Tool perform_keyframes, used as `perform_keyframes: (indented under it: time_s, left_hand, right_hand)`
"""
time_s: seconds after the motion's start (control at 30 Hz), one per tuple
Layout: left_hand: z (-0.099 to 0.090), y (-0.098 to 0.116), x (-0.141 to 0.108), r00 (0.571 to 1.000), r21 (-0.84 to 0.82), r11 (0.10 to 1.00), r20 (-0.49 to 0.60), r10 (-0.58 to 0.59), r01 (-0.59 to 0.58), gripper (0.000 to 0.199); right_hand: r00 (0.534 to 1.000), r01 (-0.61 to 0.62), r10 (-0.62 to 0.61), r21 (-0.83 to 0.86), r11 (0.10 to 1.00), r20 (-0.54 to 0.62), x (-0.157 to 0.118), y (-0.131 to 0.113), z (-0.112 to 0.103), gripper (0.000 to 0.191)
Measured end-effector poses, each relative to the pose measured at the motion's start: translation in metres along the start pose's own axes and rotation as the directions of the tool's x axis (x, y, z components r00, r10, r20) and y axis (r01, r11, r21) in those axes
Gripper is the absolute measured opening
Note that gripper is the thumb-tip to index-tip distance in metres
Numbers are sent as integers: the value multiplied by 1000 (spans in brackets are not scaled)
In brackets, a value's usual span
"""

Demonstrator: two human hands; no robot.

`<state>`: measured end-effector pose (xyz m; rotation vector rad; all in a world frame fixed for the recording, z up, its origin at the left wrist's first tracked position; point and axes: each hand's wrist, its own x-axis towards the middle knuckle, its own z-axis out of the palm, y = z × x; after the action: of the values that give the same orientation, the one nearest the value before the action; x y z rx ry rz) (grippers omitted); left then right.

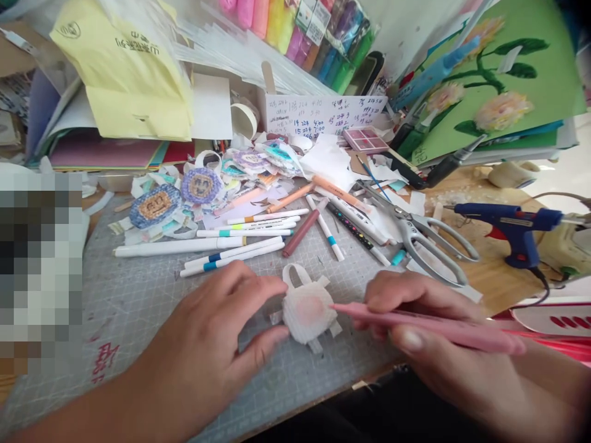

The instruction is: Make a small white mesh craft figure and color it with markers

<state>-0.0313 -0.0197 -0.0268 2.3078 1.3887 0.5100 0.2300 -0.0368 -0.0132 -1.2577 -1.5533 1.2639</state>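
Cluttered table [489, 271], pink pen [443, 329] at the edge of a small white patch [310, 311]

With my right hand [422, 298] I have the pink pen clamped between thumb and fingers, its tip at the right side of the patch; whether it touches or hangs just above, I cannot tell. My left hand [221, 317] is spread on the other side, thumb and forefinger apart beside the patch's left edge. I cannot tell how firmly they press, if at all.

The patch lies on the grey mat [152, 301] between my two hands, its loop pointing away from me, loose strips poking out around the rim and a faint pink blush in the middle. If my left fingers hold it too lightly, a push of the pen could skid it over the mat and send a streak across the weave. Too much ink could make the pink spread past where I want it, since the cloth looks absorbent.

Just beyond lie white markers [244, 233] and a dark red marker [300, 234]; reaching across carelessly could set them rolling. Scissors [409, 226] rest to the right, with a blue glue gun [508, 224] past them, its cord hanging where my right arm might snag it. Farther back are purple-and-blue patches [202, 186] and a yellow bag [133, 80].
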Motion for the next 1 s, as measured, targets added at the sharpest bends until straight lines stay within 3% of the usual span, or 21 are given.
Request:
perform_keyframes:
  time_s: [0.13, 0.23, 0.33, 0.43, 0.57, 0.7, 0.8, 1.0]
  left_hand:
    - [6, 10, 2, 998, 76, 996, 37, -50, 47, 70]
    - [7, 18, 6, 996, 140, 988, 61, -68, 59, 59]
    - [5, 24, 12, 995, 131, 990, 86, -53, 42, 44]
    - [1, 28, 18, 988, 82, 996, 149, -40, 28, 44]
    - [0, 28, 22, 973, 41, 998, 224, -54, 46, 48]
    - [3, 23, 19, 983, 5, 1000, 184, -14, 13, 60]
    - [5, 19, 18, 993, -7, 1000, 120, -18, 19, 50]
    - [4, 14, 17, 984, -8, 1000, 178, 4, -2, 39]
  right_hand:
    - [999, -45, 37, 226, 973, 39, 18, 10, 14, 20]
    - [996, -42, 17, 315, 948, 82, 32, 16, 14, 25]
    - [983, -67, 21, 244, 967, 185, 44, 13, 11, 28]
    - [973, -91, 45, 200, 976, 226, 53, 8, 10, 30]
    - [970, -29, -3, 128, 991, 243, 55, 3, 12, 26]
    - [961, -23, 16, 20, 1000, 276, 52, 0, 13, 21]
    - [962, -32, 23, 31, 999, 273, 50, 0, 14, 21]
    - [973, -48, 58, -48, 998, 223, 49, -2, 19, 24]
